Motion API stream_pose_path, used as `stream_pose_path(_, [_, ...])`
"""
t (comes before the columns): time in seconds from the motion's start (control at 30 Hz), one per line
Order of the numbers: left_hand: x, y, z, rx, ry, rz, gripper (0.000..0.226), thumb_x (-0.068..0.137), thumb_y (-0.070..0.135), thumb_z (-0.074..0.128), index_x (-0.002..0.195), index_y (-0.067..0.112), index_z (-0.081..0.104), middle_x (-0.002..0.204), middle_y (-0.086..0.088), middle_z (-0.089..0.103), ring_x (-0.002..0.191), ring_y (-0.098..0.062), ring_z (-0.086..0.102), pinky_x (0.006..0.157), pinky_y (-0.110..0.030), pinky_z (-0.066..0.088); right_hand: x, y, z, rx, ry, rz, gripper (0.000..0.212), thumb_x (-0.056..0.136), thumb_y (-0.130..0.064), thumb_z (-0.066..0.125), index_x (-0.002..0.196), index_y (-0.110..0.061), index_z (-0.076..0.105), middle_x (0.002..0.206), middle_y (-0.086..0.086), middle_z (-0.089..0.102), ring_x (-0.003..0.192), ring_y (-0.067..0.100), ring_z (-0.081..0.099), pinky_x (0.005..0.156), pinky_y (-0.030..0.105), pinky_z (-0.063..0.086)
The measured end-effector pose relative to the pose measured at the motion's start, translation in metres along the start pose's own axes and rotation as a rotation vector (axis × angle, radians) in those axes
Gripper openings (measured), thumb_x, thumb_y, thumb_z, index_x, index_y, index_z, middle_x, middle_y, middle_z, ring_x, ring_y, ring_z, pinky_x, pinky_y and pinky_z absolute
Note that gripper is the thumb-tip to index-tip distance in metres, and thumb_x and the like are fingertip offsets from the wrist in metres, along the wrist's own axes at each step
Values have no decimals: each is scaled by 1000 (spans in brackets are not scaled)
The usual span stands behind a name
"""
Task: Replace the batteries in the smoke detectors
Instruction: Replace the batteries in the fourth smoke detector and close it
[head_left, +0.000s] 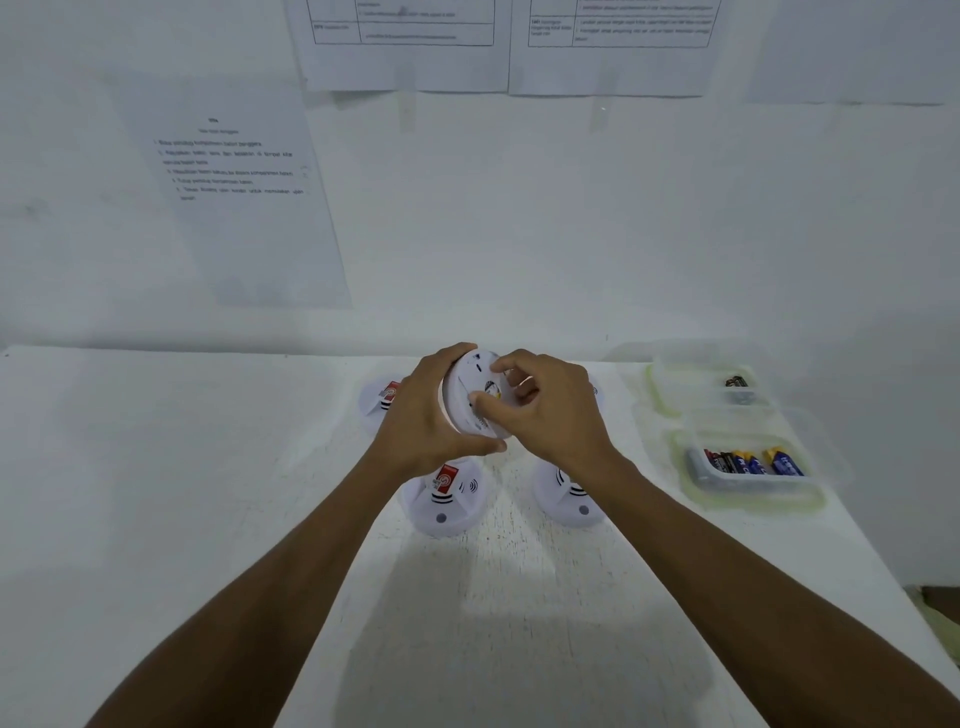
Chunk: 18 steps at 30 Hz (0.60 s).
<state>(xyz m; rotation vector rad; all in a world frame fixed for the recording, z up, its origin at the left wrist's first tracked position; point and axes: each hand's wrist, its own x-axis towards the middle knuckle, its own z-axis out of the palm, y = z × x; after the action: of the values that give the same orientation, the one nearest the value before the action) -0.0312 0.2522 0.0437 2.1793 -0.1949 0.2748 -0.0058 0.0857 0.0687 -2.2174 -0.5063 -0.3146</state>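
- Left hand (423, 415) grips a round white smoke detector (475, 395) by its rim, thumb at the lower edge and fingers curled over the top, holding it on edge above the white table (156, 493) with its back face turned toward the right.
- Right hand (545, 410) rests against that back face with thumb and fingertips bent in close together; whether it pinches a battery or a cover cannot be told.
- On the exposed back face there are small dark marks and a yellowish spot near the centre; finer detail is blurred.
- Three more white detectors lie on the table beneath and behind the hands: one with a red label (441, 499) under the left wrist, one (569, 501) under the right wrist, and one (379, 402) at the far left, partly hidden by the left hand.
- Near the right edge of the table sit two clear plastic containers: the near container (748, 467) holds several batteries (753, 462) with blue, black and yellow wrappers, the far container (701, 387) holds a few dark batteries (737, 384).
- Printed sheets (244, 197) are taped to the white wall behind the table.
- Both forearms reach forward from the bottom corners of the view and meet at the held detector over the middle of the table.
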Motion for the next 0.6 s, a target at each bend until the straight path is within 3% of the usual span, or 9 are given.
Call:
stream_pose_path(0.1, [1,1,-1,2,3,0,86,55,58,74,127,37,32,127,18,40,117,-5,41,99,-3,28,3,-1,-1,59,-48,36,39,78,-45,77,109,-23,72,98,-4,73,81,9,67,75,22,56])
stream_pose_path(0.2, [6,2,-4,-28,-30,-26,101,57,56,73,139,13,33,139,0,41,123,-9,38,100,3,22,6,-5,-3,175,-109,96,36,82,-44,73,111,-23,72,103,-6,74,85,6,69,81,25,58])
stream_pose_path(0.27, [7,4,-7,-78,-60,-47,107,63,60,76,142,2,31,141,-4,39,122,-9,37,111,-10,24,5,-8,-4,228,-134,116,41,79,-46,76,113,-23,71,105,-8,73,88,4,69,78,20,57])
stream_pose_path(0.3, [8,5,-7,-62,-35,-33,103,64,55,79,141,4,34,138,-2,42,118,-6,40,111,-19,32,4,-10,-3,236,-138,119,45,76,-46,78,114,-23,70,106,-8,73,89,5,69,76,18,57])
stream_pose_path(0.37, [10,3,-7,24,46,34,97,56,56,80,135,15,41,126,9,46,108,-1,50,94,-9,42,4,-13,-4,228,-139,120,50,73,-42,82,116,-21,67,106,-6,72,88,8,70,74,22,59])
stream_pose_path(0.47, [10,3,-7,78,94,45,100,48,58,82,130,19,43,120,12,45,103,-4,51,83,-9,42,9,-17,-6,276,-160,162,46,73,-32,83,113,-24,63,98,-3,74,83,10,71,75,30,60])
stream_pose_path(0.6, [6,3,-8,37,41,-6,97,50,49,89,130,24,39,119,13,49,100,-4,54,77,-5,39,9,-16,-8,330,-188,205,45,73,-23,76,112,-28,55,84,-3,75,76,13,71,69,33,59])
